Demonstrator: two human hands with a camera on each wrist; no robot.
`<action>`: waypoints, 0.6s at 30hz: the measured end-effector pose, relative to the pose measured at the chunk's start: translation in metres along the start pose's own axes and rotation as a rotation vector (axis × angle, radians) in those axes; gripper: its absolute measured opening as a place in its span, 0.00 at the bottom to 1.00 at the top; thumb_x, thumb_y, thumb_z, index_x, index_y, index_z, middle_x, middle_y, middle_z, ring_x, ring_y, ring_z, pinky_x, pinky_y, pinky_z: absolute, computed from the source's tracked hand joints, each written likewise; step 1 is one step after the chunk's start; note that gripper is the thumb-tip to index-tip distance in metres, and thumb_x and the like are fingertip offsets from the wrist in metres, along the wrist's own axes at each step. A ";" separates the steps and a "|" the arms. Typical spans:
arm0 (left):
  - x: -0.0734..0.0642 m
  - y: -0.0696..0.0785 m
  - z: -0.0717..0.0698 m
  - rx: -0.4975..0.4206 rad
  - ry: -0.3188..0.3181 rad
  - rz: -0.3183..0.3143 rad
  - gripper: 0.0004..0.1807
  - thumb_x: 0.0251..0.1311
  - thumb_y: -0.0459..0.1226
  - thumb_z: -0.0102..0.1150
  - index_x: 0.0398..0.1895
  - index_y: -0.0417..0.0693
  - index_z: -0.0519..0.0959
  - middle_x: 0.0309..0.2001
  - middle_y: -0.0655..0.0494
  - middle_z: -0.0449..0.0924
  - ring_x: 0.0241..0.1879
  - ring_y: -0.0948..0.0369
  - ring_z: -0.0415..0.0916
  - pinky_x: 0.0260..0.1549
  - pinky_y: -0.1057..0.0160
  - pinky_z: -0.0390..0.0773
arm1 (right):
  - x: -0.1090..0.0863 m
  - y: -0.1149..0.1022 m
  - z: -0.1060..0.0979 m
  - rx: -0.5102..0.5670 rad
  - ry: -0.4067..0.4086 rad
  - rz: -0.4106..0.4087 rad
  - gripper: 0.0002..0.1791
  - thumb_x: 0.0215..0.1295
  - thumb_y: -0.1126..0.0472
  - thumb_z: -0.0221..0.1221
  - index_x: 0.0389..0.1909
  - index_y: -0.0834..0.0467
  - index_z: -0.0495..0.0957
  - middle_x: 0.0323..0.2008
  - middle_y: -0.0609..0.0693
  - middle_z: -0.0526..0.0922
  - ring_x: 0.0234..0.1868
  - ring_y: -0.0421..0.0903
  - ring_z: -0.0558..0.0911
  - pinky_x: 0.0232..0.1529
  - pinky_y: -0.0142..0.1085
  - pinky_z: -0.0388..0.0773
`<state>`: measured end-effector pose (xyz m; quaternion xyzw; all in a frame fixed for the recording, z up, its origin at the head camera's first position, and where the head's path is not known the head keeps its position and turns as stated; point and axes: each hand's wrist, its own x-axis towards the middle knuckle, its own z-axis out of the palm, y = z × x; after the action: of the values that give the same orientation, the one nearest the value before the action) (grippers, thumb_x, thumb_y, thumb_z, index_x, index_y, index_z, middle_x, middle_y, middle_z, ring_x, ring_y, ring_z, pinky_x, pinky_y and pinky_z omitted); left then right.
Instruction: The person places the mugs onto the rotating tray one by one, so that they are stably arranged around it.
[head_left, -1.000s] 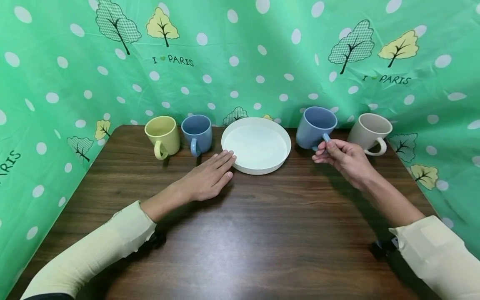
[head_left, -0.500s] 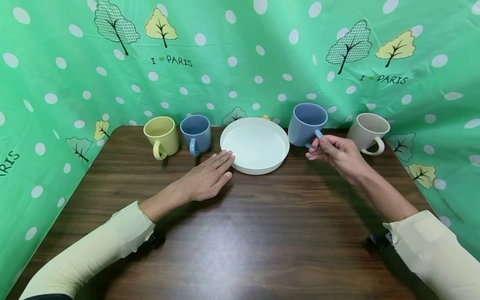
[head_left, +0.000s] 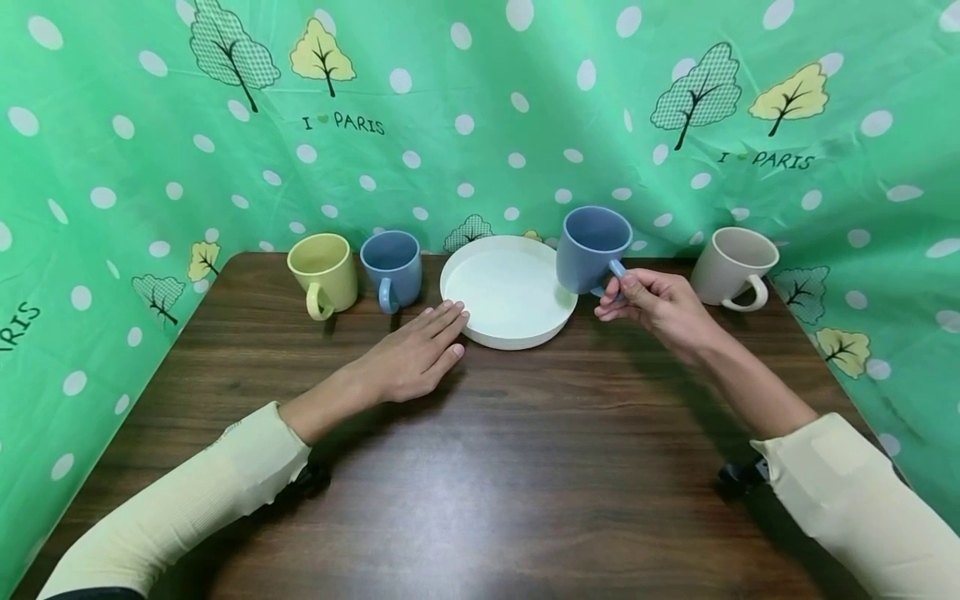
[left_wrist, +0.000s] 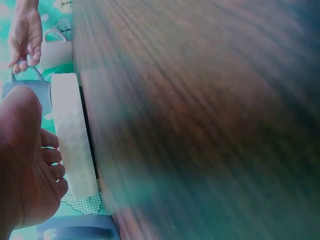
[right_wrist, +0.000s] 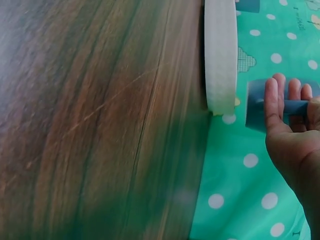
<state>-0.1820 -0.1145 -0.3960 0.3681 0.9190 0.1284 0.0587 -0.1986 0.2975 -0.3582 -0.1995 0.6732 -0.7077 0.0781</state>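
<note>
My right hand [head_left: 660, 308] grips the handle of a blue mug [head_left: 588, 250], its thumb on top and fingers curled beneath. In the right wrist view that mug [right_wrist: 256, 105] is held off the tabletop. In the head view it overlaps the right rim of a round white tray [head_left: 517, 337]. My left hand [head_left: 416, 354] lies with straight fingers, their tips at the tray's left front rim. The left wrist view has those fingers [left_wrist: 54, 156] beside the tray's side wall [left_wrist: 75, 135].
A yellow mug [head_left: 333, 271] and a second blue mug [head_left: 401, 271] stand left of the tray. At the right back is a light grey mug [head_left: 731, 267]. A green dotted curtain [head_left: 517, 125] hangs behind the dark wooden table [head_left: 480, 467].
My right hand has carried the blue mug leftward from beside the grey mug up to the tray's right rim, lifting it slightly. The left hand stays in place.
</note>
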 end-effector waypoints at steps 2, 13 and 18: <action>0.000 0.000 0.000 0.001 0.008 0.005 0.36 0.93 0.50 0.34 0.92 0.40 0.53 0.93 0.41 0.48 0.94 0.46 0.43 0.94 0.44 0.48 | 0.001 0.001 0.002 -0.020 -0.004 0.005 0.19 0.91 0.60 0.53 0.47 0.72 0.83 0.40 0.54 0.91 0.43 0.46 0.96 0.53 0.38 0.95; 0.001 -0.010 0.007 -0.018 0.039 0.036 0.39 0.93 0.56 0.29 0.93 0.41 0.53 0.93 0.42 0.48 0.95 0.47 0.42 0.94 0.43 0.47 | 0.009 0.008 0.019 -0.045 -0.030 0.025 0.19 0.91 0.58 0.52 0.47 0.72 0.82 0.40 0.53 0.89 0.44 0.45 0.95 0.52 0.37 0.94; 0.000 -0.002 0.001 -0.016 0.025 0.013 0.37 0.93 0.52 0.34 0.92 0.39 0.54 0.93 0.40 0.49 0.94 0.46 0.44 0.93 0.41 0.49 | 0.012 0.012 0.026 -0.054 -0.047 0.036 0.20 0.91 0.58 0.52 0.48 0.74 0.80 0.40 0.53 0.89 0.44 0.46 0.95 0.52 0.37 0.94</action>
<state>-0.1827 -0.1159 -0.3977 0.3717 0.9163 0.1409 0.0492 -0.2010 0.2682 -0.3672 -0.2061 0.6936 -0.6827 0.1012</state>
